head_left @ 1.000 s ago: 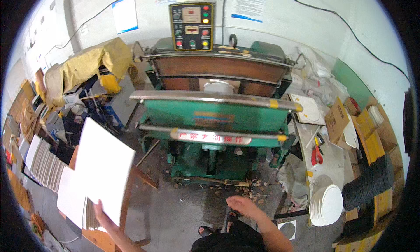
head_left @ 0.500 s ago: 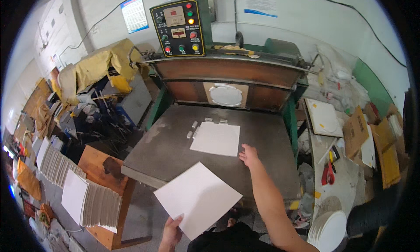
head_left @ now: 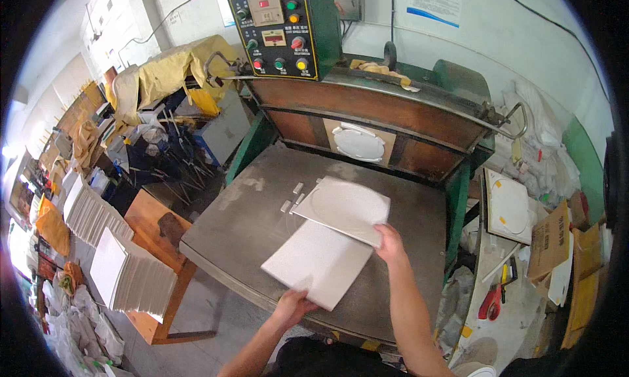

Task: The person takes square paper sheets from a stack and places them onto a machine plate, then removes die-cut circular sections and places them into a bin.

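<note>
My left hand [head_left: 293, 307] is closed on the near corner of a plain white square board [head_left: 317, 264], tilted over the grey machine bed [head_left: 229, 226]. In my right hand [head_left: 391, 244] is the right corner of a second white board [head_left: 350, 210], marked with a large round outline. That second board is tilted up off the bed, and its near edge meets or overlaps the far edge of the plain one. Small pale stop blocks [head_left: 286, 207] sit on the bed just left of the marked board. Behind it, a round white die [head_left: 359, 143] is fixed to the brown upright platen [head_left: 288, 129].
A control box [head_left: 280, 33] with coloured buttons stands above the platen. On the left, a wooden stand [head_left: 154, 223] bears thick stacks of white boards [head_left: 134, 272]. The right-hand bench [head_left: 475, 282] carries red-handled scissors [head_left: 490, 303], a board stack [head_left: 508, 207] and a cardboard box [head_left: 550, 239].
My right hand has taken hold of the board lying on the bed and raised it. My left hand has brought the plain board forward over the bed. The view has shifted.
</note>
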`<act>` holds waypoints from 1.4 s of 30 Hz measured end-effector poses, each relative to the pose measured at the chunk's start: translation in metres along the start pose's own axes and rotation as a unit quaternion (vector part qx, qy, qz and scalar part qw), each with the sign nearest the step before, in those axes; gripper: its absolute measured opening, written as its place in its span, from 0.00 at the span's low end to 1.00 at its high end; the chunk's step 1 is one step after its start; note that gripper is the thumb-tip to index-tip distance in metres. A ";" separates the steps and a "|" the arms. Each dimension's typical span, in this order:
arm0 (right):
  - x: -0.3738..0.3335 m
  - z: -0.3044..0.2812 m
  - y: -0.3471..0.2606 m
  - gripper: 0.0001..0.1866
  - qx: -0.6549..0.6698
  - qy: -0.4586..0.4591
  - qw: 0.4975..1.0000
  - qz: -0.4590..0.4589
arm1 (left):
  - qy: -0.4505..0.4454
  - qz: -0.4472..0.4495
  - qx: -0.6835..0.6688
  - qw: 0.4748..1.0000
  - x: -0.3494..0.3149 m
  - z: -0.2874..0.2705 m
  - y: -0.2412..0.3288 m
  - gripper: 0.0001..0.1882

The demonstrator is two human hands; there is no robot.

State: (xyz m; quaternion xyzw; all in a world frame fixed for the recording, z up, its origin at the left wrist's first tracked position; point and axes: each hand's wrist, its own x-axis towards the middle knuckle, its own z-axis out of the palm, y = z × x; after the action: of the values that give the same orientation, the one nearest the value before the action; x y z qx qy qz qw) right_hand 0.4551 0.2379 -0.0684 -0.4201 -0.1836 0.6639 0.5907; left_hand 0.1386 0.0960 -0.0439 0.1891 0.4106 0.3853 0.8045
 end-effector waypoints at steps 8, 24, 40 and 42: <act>-0.194 -0.101 -0.015 0.23 0.028 0.179 0.980 -0.088 | 0.061 0.026 -0.055 0.996 0.182 0.021 0.012 0.20; -0.382 0.004 0.024 0.18 -0.266 0.433 0.844 -0.170 | 0.074 0.303 0.811 0.496 0.230 0.095 0.003 0.32; -0.467 0.059 0.140 0.18 0.160 0.465 0.854 -0.173 | -0.400 -0.242 0.309 0.828 -0.016 0.110 0.031 0.19; -0.480 0.055 0.150 0.14 0.138 0.482 0.850 -0.165 | -0.404 -0.196 0.396 0.801 -0.039 0.105 0.009 0.21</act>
State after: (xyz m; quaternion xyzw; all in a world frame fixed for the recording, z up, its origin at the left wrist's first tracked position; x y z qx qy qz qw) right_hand 0.2933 -0.2337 0.0166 -0.5651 0.1510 0.2896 0.7576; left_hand 0.2054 0.0726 0.0438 0.5451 0.1935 -0.0872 0.8110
